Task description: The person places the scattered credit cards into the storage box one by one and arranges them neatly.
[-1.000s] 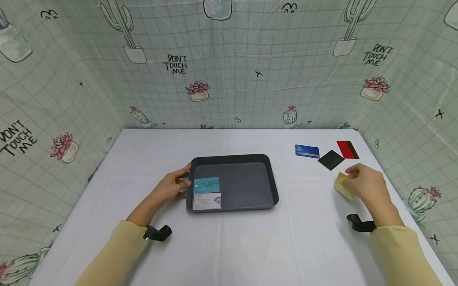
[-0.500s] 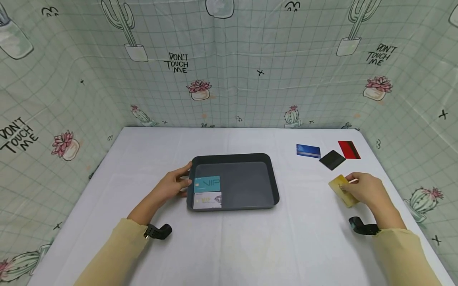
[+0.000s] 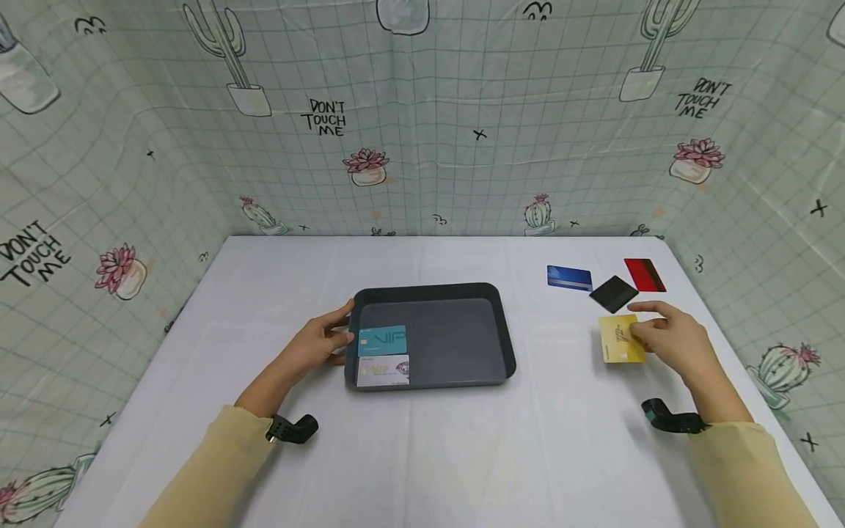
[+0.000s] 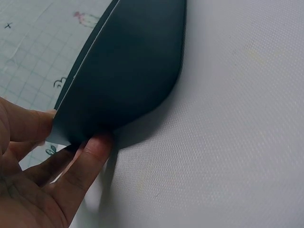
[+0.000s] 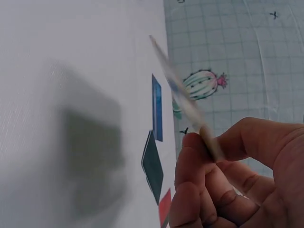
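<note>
My left hand (image 3: 315,343) grips the left edge of a dark grey tray (image 3: 455,341). In the left wrist view, fingers and thumb are at the corner of the tray's wall (image 4: 130,61). Inside the tray, a teal VIP card (image 3: 381,340) and a silver-white VIP card (image 3: 383,371) lie one above the other along the left side. Over at the right, my right hand (image 3: 680,341) pinches a yellow-gold card (image 3: 615,345) by its right edge. The right wrist view shows that card (image 5: 185,97) nearly edge-on, raised above the table with its shadow beneath.
Behind the right hand, a blue card (image 3: 569,278), a black card (image 3: 614,294) and a red card (image 3: 644,275) with a dark stripe lie on the white table (image 3: 462,455). A patterned cloth (image 3: 429,95) stands around the back and sides.
My right hand has lifted the yellow card and turned it so that its printed face shows more. The left hand and the tray have stayed in place.
</note>
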A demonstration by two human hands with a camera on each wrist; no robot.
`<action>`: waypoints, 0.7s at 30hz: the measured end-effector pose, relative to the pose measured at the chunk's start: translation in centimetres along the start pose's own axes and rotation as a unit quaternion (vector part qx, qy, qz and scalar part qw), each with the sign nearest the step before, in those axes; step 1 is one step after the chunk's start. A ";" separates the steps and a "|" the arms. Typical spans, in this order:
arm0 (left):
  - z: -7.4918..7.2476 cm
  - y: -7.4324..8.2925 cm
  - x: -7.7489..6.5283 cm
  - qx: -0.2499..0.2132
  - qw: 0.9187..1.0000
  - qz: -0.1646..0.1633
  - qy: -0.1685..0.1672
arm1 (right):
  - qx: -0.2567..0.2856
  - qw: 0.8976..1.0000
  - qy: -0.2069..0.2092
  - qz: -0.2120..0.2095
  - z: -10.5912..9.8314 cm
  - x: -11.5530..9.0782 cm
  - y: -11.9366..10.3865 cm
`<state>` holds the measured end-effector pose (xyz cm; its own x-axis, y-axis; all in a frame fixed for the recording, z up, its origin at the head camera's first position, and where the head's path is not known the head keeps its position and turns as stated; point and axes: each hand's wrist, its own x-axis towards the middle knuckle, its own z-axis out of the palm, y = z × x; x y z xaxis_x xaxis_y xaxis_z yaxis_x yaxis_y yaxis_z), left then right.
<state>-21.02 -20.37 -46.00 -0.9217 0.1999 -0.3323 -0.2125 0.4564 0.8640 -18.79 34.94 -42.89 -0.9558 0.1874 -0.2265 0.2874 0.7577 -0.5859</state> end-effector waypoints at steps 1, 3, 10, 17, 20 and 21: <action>0.0 0.0 0.0 -0.001 1.000 0.000 -0.001 | 0.012 1.000 -0.003 0.003 0.0 0.0 -0.1; 0.0 0.0 0.0 -0.002 1.000 -0.002 -0.003 | 0.031 0.999 -0.011 0.004 0.0 0.0 -0.2; 0.0 0.0 -0.1 -0.003 1.000 -0.005 -0.001 | 0.099 0.995 -0.025 0.006 0.1 -0.3 -0.7; 0.0 0.0 -0.1 -0.004 1.000 -0.001 -0.002 | 0.190 0.979 -0.067 0.012 0.4 -0.2 -1.1; -0.1 0.1 -0.1 -0.004 1.000 -0.002 -0.002 | 0.217 0.973 -0.071 0.009 0.5 -0.1 -1.2; -0.1 0.1 -0.1 -0.003 1.000 -0.003 -0.002 | 0.220 0.973 -0.071 0.005 0.6 0.0 -1.3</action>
<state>-20.96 -20.47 -45.88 -0.9189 0.2011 -0.3394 -0.2205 0.4517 0.8645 -19.07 33.62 -42.57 -0.9435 0.0822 -0.3211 0.3257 0.4098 -0.8521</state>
